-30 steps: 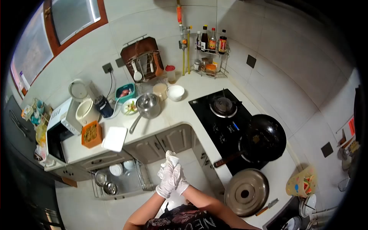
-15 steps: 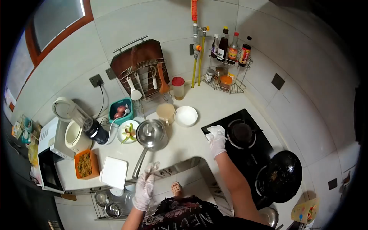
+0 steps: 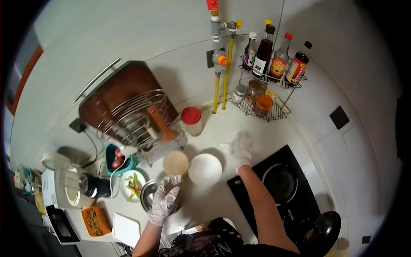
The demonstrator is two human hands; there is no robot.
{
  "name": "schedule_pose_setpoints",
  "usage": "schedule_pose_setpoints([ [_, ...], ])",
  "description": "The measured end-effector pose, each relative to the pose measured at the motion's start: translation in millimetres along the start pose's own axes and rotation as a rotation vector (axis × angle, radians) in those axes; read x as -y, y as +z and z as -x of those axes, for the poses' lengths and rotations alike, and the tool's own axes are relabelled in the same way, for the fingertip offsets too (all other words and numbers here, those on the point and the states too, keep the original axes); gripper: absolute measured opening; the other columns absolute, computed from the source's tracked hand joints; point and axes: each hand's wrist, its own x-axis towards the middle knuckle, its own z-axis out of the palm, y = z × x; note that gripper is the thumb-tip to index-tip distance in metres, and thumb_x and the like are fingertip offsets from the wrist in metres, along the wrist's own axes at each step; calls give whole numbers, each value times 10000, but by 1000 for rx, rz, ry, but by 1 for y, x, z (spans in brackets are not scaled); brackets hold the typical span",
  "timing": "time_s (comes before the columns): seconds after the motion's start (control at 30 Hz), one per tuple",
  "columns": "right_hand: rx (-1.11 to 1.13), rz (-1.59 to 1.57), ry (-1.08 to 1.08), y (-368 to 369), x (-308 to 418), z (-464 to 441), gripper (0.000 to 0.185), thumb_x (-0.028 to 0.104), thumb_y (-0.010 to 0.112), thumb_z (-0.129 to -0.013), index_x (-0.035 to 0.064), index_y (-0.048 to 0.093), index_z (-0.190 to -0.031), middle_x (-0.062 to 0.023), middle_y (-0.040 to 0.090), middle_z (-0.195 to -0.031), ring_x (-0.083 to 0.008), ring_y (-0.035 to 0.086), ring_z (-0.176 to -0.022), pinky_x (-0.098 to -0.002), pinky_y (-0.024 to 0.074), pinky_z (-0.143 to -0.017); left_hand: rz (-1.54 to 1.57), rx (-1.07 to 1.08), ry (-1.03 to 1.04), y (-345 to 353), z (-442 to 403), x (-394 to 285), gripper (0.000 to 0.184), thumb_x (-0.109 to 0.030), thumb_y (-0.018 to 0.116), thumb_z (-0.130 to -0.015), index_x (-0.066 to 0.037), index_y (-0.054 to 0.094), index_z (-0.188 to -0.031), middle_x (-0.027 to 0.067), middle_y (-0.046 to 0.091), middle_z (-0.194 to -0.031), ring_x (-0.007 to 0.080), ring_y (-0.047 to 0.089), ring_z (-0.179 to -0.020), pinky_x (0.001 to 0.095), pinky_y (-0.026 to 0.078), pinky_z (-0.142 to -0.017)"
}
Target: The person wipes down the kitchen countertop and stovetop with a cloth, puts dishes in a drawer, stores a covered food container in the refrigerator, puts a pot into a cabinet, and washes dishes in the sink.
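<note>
1. The right hand [image 3: 239, 155] has moved off the stove [image 3: 280, 183] edge to above the desk [image 3: 274, 135]; the left hand [image 3: 164, 201] now covers part of the pot [image 3: 148, 193].
2. Right fingers blur; I cannot tell their grip.
3. Left fingers bend loosely; grip unclear.
4. From the right hand, the bowl [image 3: 205, 169] is at 8 o'clock, the stove at 5.

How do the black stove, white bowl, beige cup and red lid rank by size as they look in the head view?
1. Black stove, though partly hidden
2. White bowl
3. Beige cup
4. Red lid
</note>
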Motion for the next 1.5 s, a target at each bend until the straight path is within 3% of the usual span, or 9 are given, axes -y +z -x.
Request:
schedule_pose_setpoints([
  [0.1,288,-13,-279,7,-1,0,629,459,398,-863,176,235,-1400,-142,70,-1480,-282,14,-1372,-472,80,-1085,-238,-103,-35,1,-88,36,586,14,579,-826,-55,289,-1331,88,451,-1260,175,464,-1137,265,363,-968],
  [0.57,231,-141,-271,98,-20,-231,572,413,371,-875,156,288,-1380,-80,210,-1459,-207,201,-1343,-328,151,-1099,-558,-484,203,-25,-307,176,956,-164,801,-614,-87,196,-1350,87,330,-1340,229,354,-1217,370,334,-1009],
  [0.63,246,-169,-258,107,-18,-255,584,404,374,-874,129,281,-1380,-80,208,-1459,-196,191,-1346,-310,146,-1103,171,-393,-108,-24,-317,152,830,-222,785,-641,-72,311,-1305,76,429,-1288,213,428,-1156,333,348,-984],
  [0.77,272,-219,-199,121,-18,-277,614,390,384,-876,67,255,-1383,-79,194,-1464,-186,166,-1354,-305,128,-1111,-885,-332,-62,-24,-332,158,773,-326,761,-649,-89,358,-1265,64,499,-1200,222,458,-1121,348,374,-958],
  [0.97,115,-113,-371,113,-9,-221,632,379,362,-889,26,211,-1391,-127,234,-1445,-225,187,-1349,-337,137,-1102,-412,-301,17,16,-308,123,606,-240,694,-740,-87,391,-1242,69,507,-1168,212,505,-1061,339,432,-909],
  [1.27,578,-140,-862,106,112,-153,563,348,297,-895,29,303,-1359,-110,283,-1430,-211,265,-1319,-352,136,-1098,-84,-71,-309,24,-151,74,521,-234,627,-786,-89,399,-1232,70,507,-1163,217,507,-1055,351,437,-906],
  [1.43,378,-82,-1100,213,210,-152,553,348,354,-854,112,343,-1354,-65,317,-1420,-176,250,-1326,-321,140,-1100,-80,-134,-405,13,-106,58,476,-231,589,-811,-90,404,-1226,71,507,-1160,220,508,-1052,357,439,-904],
  [1.47,429,-58,-1138,119,196,-177,505,326,350,-870,159,361,-1346,-53,320,-1419,-159,242,-1327,-325,143,-1100,-82,-142,-407,11,-105,56,467,-230,582,-816,-90,405,-1225,72,507,-1160,221,508,-1051,358,440,-903],
  [1.5,52,142,-1141,155,200,-183,491,325,339,-878,165,366,-1342,-43,332,-1413,-154,251,-1322,-333,150,-1098,-81,-145,-410,9,-104,55,458,-230,575,-821,-90,406,-1224,72,507,-1159,221,508,-1050,360,440,-903],
])
